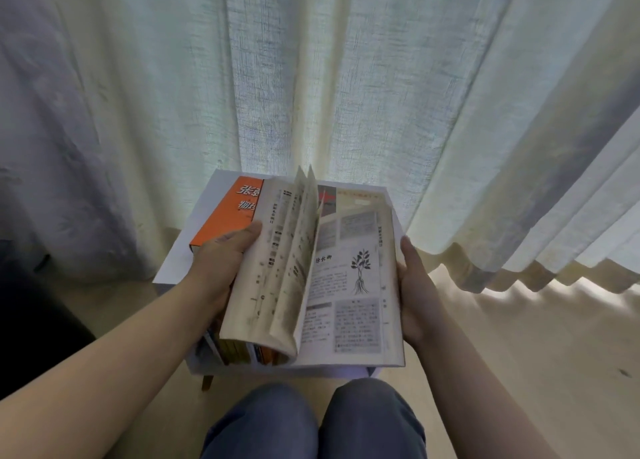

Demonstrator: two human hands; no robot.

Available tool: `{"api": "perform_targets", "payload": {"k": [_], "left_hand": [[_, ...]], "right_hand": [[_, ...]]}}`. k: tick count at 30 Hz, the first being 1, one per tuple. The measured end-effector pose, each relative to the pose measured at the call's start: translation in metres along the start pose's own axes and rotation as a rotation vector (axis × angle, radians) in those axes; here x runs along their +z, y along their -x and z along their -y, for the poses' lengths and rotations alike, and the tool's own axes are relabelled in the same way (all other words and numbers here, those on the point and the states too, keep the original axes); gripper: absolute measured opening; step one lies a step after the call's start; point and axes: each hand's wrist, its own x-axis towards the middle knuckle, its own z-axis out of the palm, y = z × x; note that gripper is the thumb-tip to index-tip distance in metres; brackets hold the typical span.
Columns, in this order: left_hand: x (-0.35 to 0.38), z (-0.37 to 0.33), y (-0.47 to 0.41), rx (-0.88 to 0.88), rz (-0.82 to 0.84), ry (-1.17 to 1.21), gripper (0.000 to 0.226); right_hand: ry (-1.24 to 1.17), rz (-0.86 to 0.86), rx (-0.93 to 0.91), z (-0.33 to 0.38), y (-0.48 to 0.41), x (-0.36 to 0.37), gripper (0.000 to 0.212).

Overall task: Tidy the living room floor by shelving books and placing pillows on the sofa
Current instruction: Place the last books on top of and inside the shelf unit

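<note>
- Your left hand [221,261] grips the left half of the open book [346,285]. The thumb lies on the page near its outer edge and the fingers go under the cover, out of sight. That half is rolled back and looks to need the firmer hold.
- Your right hand [415,285] holds the right edge. The thumb runs straight up along the margin and the fingers are hidden beneath. This reads as a steadying hold that keeps the page flat.
- Several leaves stand up at the spine, fanned and blurred, and neither hand pins them. My read is that the book is being leafed through and is not ready to shelve.
- The open book sits over the middle and right side of the small white shelf [180,251]. I cannot tell whether it rests on the top or hangs just above it.
- An orange book [225,216] lies flat on the shelf top toward the left rear corner, its right part hidden behind the open pages.
- Under the front-left corner a row of upright books [239,353] shows. That is likely where this one goes, though any free gap is hidden.
- The curtain [311,78] hangs behind the rear edge and your knees [263,424] are at the front edge. No pillows or sofa are in view.
- Close the book first, since loose leaves could crease going in.
</note>
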Motion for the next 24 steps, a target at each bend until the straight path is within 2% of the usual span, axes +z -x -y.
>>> {"api": "perform_targets", "payload": {"k": [9,19,24], "left_hand": [[-0.006,-0.003,0.002,0.020,-0.005,-0.010,0.033],[0.002,-0.005,-0.002,0.005,0.049,-0.002,0.046],[-0.011,-0.009,-0.001,0.009,0.012,-0.020,0.035]], "right_hand": [[0.071,0.029,-0.052,0.004,0.005,0.017,0.055],[0.060,0.077,-0.030,0.008,0.013,0.028,0.056],[0.078,0.040,-0.036,0.006,0.013,0.039,0.049]]}}
